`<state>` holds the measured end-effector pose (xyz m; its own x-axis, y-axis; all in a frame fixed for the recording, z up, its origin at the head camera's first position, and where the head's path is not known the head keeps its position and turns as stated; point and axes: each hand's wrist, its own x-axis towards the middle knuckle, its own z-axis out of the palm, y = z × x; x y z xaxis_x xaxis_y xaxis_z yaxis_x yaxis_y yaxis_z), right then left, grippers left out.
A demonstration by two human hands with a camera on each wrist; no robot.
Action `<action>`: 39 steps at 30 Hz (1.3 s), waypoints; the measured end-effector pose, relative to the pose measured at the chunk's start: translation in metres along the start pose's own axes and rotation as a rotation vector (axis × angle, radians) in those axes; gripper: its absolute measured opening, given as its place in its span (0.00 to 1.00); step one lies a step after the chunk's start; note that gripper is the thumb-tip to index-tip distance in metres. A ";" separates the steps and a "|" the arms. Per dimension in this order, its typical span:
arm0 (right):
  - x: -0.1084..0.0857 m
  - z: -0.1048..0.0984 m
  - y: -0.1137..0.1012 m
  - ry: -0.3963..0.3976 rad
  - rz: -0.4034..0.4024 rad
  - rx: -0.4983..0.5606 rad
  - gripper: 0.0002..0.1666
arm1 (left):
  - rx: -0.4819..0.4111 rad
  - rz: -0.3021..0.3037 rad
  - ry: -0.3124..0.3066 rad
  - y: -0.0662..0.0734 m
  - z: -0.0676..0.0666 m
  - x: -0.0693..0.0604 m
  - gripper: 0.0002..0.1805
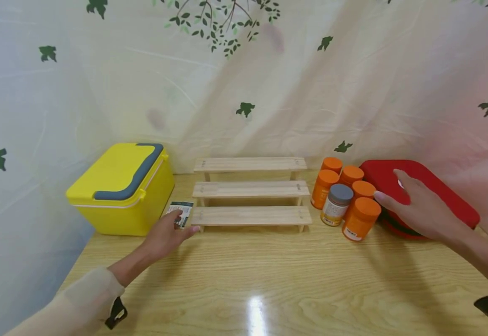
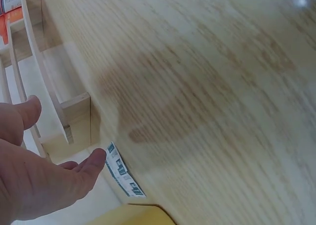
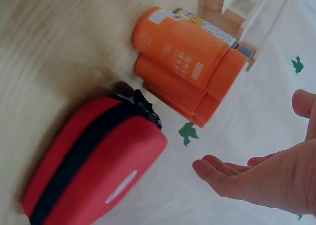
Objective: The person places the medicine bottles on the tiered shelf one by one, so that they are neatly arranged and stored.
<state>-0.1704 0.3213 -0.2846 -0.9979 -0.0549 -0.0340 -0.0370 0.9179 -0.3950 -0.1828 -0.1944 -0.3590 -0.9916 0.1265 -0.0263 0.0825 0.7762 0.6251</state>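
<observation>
My left hand hovers by the left end of a three-step wooden rack, fingers loosely extended and holding nothing. Just beyond its fingertips a small printed card or packet lies on the table, partly covered by the hand in the head view. My right hand is raised over a red zip case, thumb and fingers apart and nothing in them. Left of that hand stand several orange bottles with orange lids, grouped around one bottle with a grey lid.
A yellow box with a blue-grey handle stands at the left, close to the rack. Behind everything hangs a pale curtain with leaf prints. The wood-grain table stretches out in front of the rack.
</observation>
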 end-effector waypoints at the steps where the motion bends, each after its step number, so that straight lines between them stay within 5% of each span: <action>1: 0.000 0.001 0.002 -0.003 0.007 0.008 0.60 | -0.010 0.002 0.002 -0.001 0.001 0.000 0.35; 13: -0.003 0.018 0.014 -0.029 0.069 0.102 0.61 | -0.153 -0.094 -0.031 -0.012 0.011 0.004 0.42; 26: -0.004 0.032 0.017 -0.032 0.122 0.215 0.61 | -0.351 -0.043 -0.034 -0.016 0.021 0.019 0.41; 39: -0.002 0.041 0.012 0.001 0.091 0.282 0.57 | -0.438 -0.101 -0.027 -0.016 0.025 0.028 0.37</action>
<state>-0.1663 0.3160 -0.3267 -0.9965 0.0228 -0.0801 0.0683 0.7739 -0.6296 -0.2094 -0.1880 -0.3887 -0.9891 0.0841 -0.1206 -0.0700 0.4517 0.8894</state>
